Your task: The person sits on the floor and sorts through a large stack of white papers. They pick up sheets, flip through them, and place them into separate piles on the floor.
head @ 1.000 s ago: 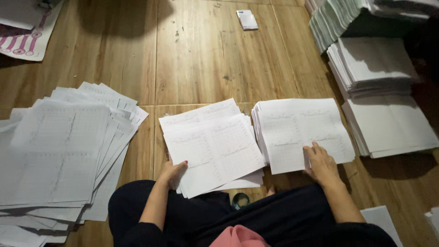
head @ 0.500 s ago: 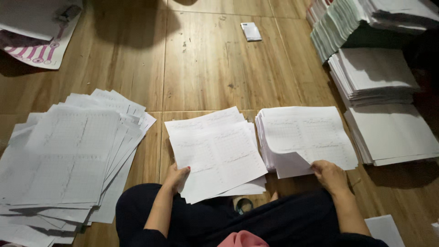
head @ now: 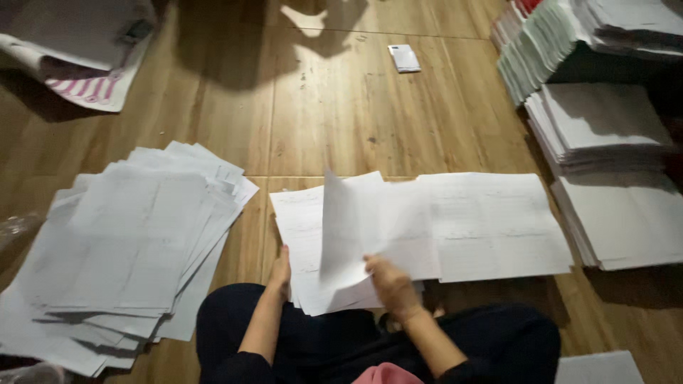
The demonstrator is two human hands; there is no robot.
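Now my right hand (head: 393, 284) has come off the right-hand stack of white printed paper sheets (head: 498, 224), where it lay flat half a sec ago, and it's pinching the bottom edge of one white printed sheet (head: 348, 227), fingers closed on it. That sheet stands curled up, mid-air, just above and left of the hand, over the middle stack of white printed sheets (head: 306, 235) in front of my lap. My left hand (head: 282, 269) hasn't moved: it rests at the near left edge of the middle stack, fingers bent onto the paper, pressing rather than gripping as far as I can tell. So one sheet has left the right stack and is crossing toward the middle one; I'd say that's a page-by-page transfer w/ lots left, since the right stack looks thick. Well left of my left hand sprawls the loose fanned pile of white sheets (head: 121, 249) on the wooden plank floor (head: 341, 114). Far right of my right hand sit more squared paper stacks (head: 605, 128).
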